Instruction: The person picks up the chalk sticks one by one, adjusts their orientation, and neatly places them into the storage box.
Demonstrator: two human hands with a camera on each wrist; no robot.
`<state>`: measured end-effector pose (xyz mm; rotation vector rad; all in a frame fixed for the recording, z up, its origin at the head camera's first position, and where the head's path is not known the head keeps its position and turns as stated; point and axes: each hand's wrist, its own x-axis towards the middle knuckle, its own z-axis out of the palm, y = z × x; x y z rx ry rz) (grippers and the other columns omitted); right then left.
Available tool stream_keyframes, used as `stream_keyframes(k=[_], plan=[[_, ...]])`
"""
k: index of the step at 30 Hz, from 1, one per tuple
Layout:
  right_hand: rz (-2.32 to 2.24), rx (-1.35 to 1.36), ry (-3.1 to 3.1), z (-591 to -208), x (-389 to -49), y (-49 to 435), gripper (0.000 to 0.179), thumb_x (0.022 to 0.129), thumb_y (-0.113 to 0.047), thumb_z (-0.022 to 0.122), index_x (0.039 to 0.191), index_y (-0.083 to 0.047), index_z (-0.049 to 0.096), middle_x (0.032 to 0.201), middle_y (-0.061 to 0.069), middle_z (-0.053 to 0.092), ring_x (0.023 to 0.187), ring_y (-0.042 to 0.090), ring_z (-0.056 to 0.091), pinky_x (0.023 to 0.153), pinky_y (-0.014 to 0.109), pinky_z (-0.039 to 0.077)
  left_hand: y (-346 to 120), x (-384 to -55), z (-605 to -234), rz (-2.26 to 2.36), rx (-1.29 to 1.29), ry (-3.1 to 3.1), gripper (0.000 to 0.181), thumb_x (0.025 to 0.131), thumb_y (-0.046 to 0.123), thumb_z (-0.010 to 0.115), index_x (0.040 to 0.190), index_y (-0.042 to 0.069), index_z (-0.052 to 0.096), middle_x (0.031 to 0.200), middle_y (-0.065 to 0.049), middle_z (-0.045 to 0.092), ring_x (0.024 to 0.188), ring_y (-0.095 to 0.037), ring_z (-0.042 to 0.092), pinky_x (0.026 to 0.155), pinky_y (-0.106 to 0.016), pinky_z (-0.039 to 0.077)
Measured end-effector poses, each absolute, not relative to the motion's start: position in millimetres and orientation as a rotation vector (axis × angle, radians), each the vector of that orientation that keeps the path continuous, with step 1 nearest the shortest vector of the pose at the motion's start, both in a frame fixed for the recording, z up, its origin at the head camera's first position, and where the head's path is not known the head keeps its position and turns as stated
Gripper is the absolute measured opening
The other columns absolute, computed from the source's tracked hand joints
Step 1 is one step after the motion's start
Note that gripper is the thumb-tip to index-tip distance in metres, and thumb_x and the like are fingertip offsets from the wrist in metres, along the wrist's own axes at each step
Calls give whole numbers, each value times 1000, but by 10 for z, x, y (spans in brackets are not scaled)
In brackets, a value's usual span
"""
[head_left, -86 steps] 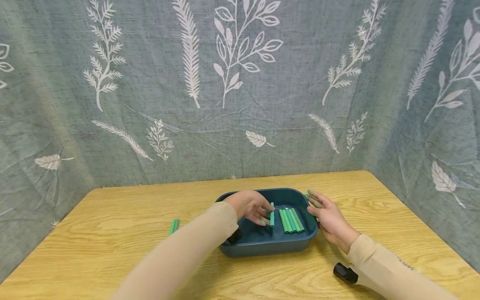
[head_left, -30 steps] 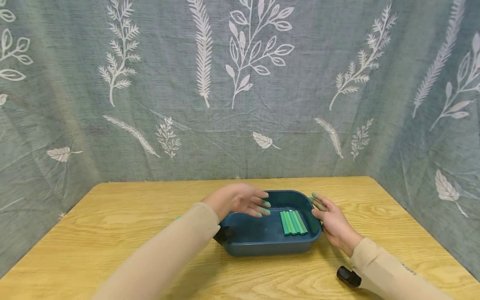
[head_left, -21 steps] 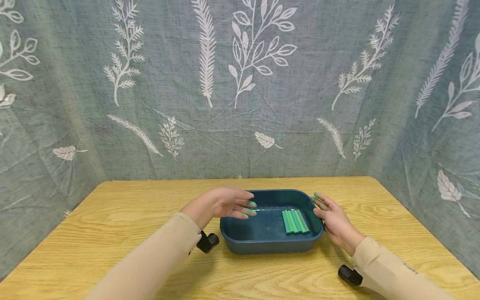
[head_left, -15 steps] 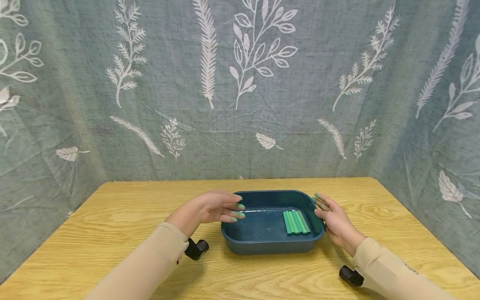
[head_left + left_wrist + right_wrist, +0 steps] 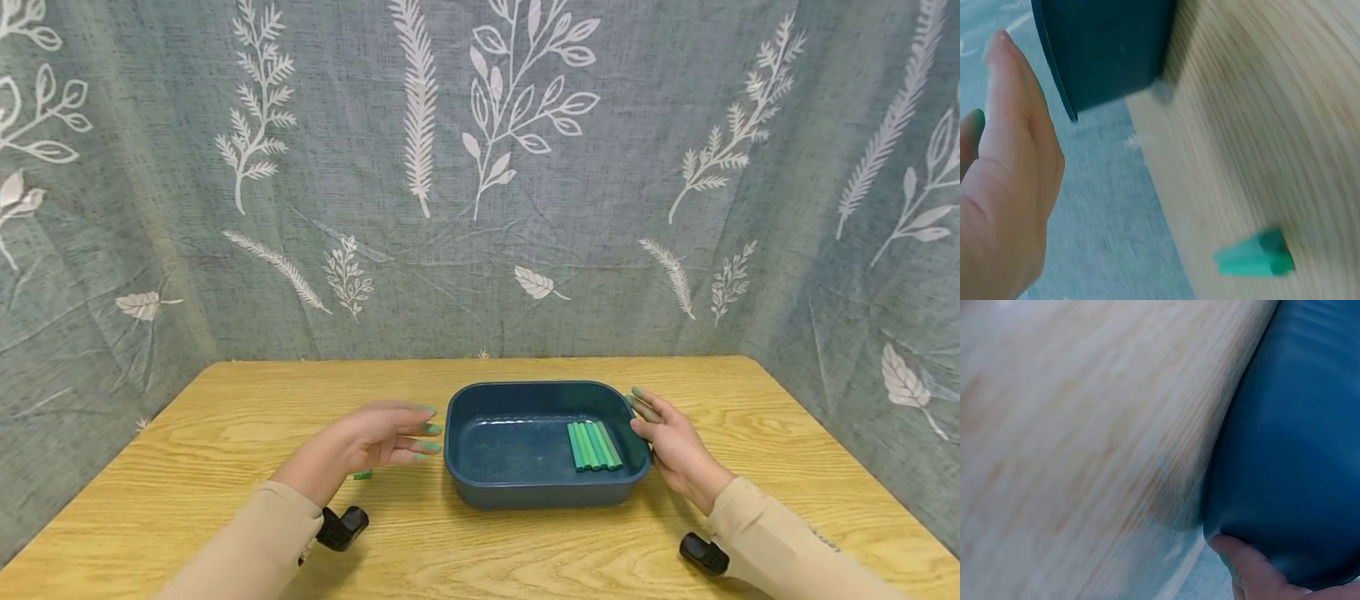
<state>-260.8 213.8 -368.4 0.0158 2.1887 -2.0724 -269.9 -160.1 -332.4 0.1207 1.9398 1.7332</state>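
Observation:
A dark blue plastic bin (image 5: 540,496) stands on the table. Toward its right end, several slim green sticks (image 5: 592,446), shaped like chalk, lie side by side in a row. Left of the bin hangs my left hand (image 5: 375,437), holding nothing, its fingers extended toward the near rim. Partly hidden behind that hand are a few more green sticks (image 5: 362,475) on the table; the left wrist view shows these sticks (image 5: 1254,256) end-on. My right hand (image 5: 678,450) rests against the bin's right end, fingers mostly straight; in the right wrist view a finger (image 5: 1244,559) touches the outer wall.
The wooden table (image 5: 525,554) carries everything. A grey-blue curtain (image 5: 360,167) with white leaf prints hangs behind it and along both sides. Black wrist cameras (image 5: 342,528) stick out below both sleeves.
My left hand has set a green stick at the left of the row, let go and drawn left out of the bin. The right hand stays at the bin's end.

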Motion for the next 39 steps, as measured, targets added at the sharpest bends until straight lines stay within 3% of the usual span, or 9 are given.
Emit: stream_keyframes(k=[4, 8, 13, 19, 22, 26, 30, 33, 39], plan=[[-2065, 10, 2196, -3682, -2616, 2138, 61, 104, 1, 33, 156, -4, 2, 159, 22, 5, 144, 42, 11, 98, 36, 43, -1804, -2678, -3351, 1763, 123, 1934, 64, 105, 16, 44, 149, -14, 7, 144, -35, 33, 106, -28, 63, 86, -30, 55], [-2074, 7, 2188, -3686, -2618, 2151, 61, 104, 2, 33, 156, -4, 2, 159, 23, 4, 144, 42, 12, 88, 27, 47, -1985, -2682, -3382, 1794, 105, 1889, 68, 106, 16, 43, 149, -14, 0, 147, -36, 26, 94, -14, 65, 83, -25, 55], [-2068, 9, 2189, -3679, -2615, 2158, 61, 104, 2, 33, 156, -4, 2, 159, 22, 4, 144, 42, 11, 93, 31, 45, -2189, -2698, -3443, 1795, 68, 1899, 67, 106, 16, 42, 148, -16, 1, 149, -38, 17, 93, -12, 65, 84, -24, 54], [-2072, -9, 2184, -3682, -2616, 2149, 61, 104, 2, 33, 156, -4, 1, 159, 23, 3, 143, 42, 13, 84, 24, 49, -2398, -2740, -3544, 1764, 22, 1964, 66, 106, 13, 40, 146, -19, -2, 149, -39, 16, 102, -19, 64, 86, -27, 54], [-2064, -9, 2186, -3685, -2614, 2148, 62, 104, 2, 33, 156, -4, 1, 159, 23, 2, 144, 42, 12, 86, 25, 48, -2456, -2759, -3582, 1761, -15, 1974, 67, 106, 14, 40, 146, -17, -4, 150, -39, 13, 102, -19, 65, 86, -26, 54], [-2056, -7, 2187, -3686, -2621, 2148, 62, 104, 2, 33, 156, -4, 0, 159, 23, 1, 144, 42, 9, 102, 37, 41, -2518, -2793, -3637, 1738, -63, 2017, 67, 105, 14, 44, 148, -16, 1, 149, -35, 22, 94, -12, 65, 85, -27, 55], [-2058, -6, 2180, -3688, -2630, 2139, 62, 104, 2, 33, 156, -5, 0, 159, 22, 1, 144, 42, 8, 111, 51, 28, -2569, -2827, -3685, 1702, -101, 2060, 65, 104, 12, 46, 147, -17, 7, 121, -26, 57, 84, -11, 66, 79, -26, 56], [-2051, 0, 2184, -3691, -2627, 2136, 62, 104, 2, 33, 156, -5, 0, 159, 22, 1, 144, 42, 8, 108, 45, 34, -2570, -2854, -3703, 1668, -141, 2066, 64, 103, 11, 49, 146, -17, 12, 98, -7, 64, 78, -12, 65, 73, -24, 56], [-2046, -3, 2194, -3683, -2611, 2137, 62, 104, 2, 33, 156, -4, 0, 159, 22, 2, 144, 42, 10, 97, 33, 43, -2493, -2900, -3695, 1565, -269, 2092, 48, 100, 14, 57, 137, -12, 41, 91, -4, 62, 77, -12, 64, 71, -23, 55]])
